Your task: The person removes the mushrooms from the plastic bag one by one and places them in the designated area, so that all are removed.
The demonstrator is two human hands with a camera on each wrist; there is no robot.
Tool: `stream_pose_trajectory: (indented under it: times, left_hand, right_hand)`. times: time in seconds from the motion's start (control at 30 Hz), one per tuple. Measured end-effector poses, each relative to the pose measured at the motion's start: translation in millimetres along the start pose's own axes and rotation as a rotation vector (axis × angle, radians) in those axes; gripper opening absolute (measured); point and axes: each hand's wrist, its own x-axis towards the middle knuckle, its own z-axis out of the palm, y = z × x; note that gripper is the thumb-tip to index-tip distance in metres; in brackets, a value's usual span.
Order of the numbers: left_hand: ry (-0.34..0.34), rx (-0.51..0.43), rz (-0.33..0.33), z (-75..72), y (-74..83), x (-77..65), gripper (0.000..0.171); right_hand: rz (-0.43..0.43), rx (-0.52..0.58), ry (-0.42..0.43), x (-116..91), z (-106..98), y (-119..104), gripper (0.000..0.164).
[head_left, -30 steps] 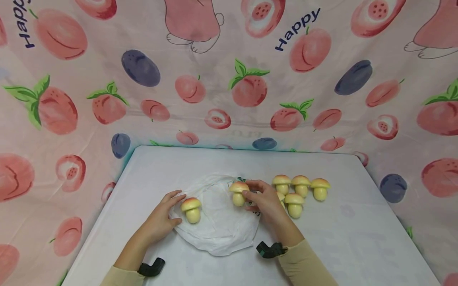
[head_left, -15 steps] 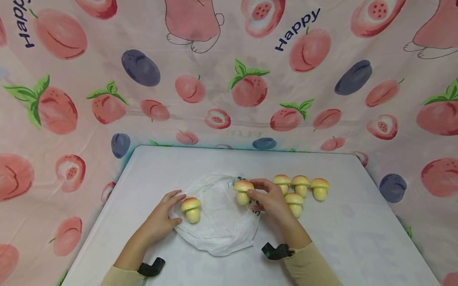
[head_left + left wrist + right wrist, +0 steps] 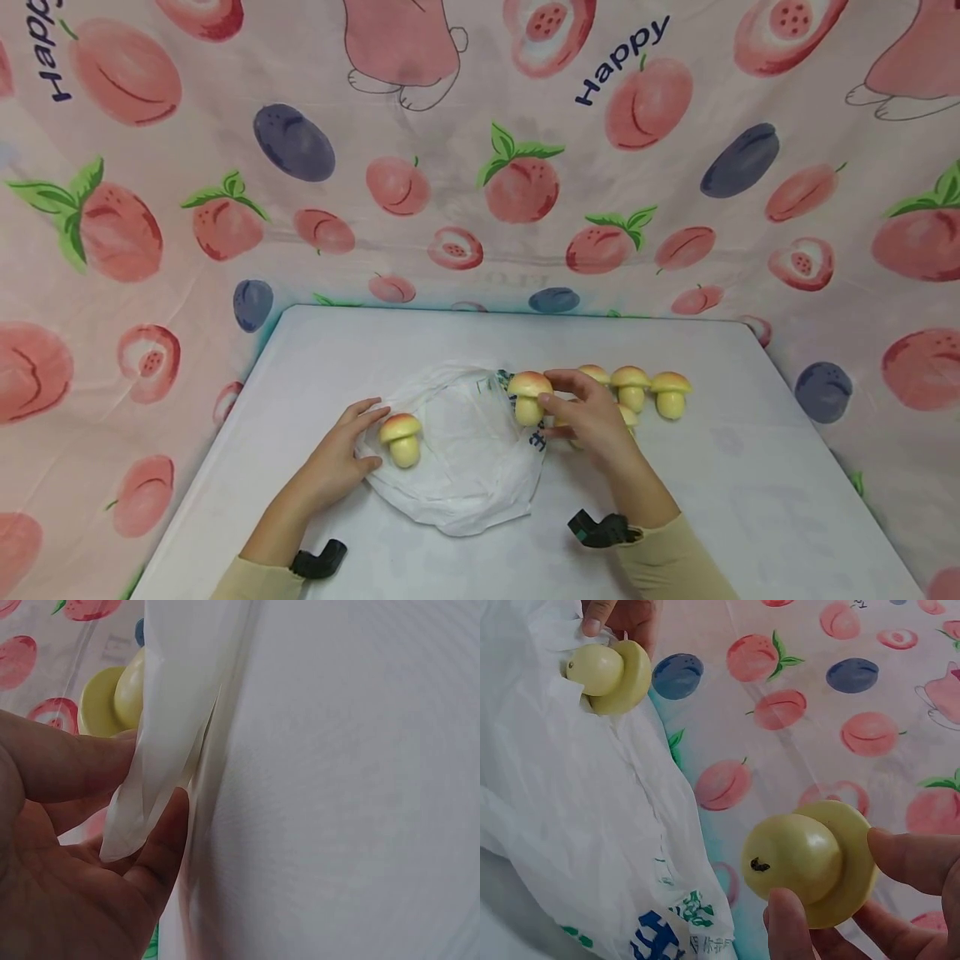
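My right hand [image 3: 592, 417] pinches a toy mushroom [image 3: 529, 398], yellow with an orange-topped cap, over the right edge of a white plastic bag [image 3: 465, 483]. In the right wrist view its pale stem end [image 3: 791, 855] has a dark spot, and thumb and fingers hold it by the cap. At the bag's left side, my left hand [image 3: 341, 458] holds the edge; in the left wrist view the bag's flap [image 3: 169, 735] runs between the digits. A second toy mushroom [image 3: 401, 440] lies on the bag, close to that hand's thumb.
Several more toy mushrooms [image 3: 630, 387] stand in a cluster to the right, partly hidden behind my right hand. Everything rests on a white table [image 3: 712, 492]. A fruit-printed cloth [image 3: 450, 150] hangs behind it. Black devices [image 3: 318, 560] sit at both wrists.
My right hand has moved to the right and slightly away from me, carrying the pinched mushroom from above the bag to its right edge. The left hand and bag look still.
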Motion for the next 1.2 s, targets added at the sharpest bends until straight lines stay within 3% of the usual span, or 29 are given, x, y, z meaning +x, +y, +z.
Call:
stream_pose_trajectory:
  times: [0.2, 0.7, 1.2]
  left_hand:
    - [0.003, -0.002, -0.001, -0.1, -0.6, 0.3, 0.076]
    - [0.001, 0.003, 0.005, 2.0, -3.6, 0.2, 0.075]
    - [0.005, 0.001, 0.002, -0.9, -1.8, -1.2, 0.075]
  right_hand:
    - [-0.028, -0.010, -0.013, -6, -13, -3, 0.051]
    - [-0.013, -0.084, 0.042, -22, -57, 4, 0.057]
    - [-0.064, -0.100, 0.079, -34, -96, 14, 0.058]
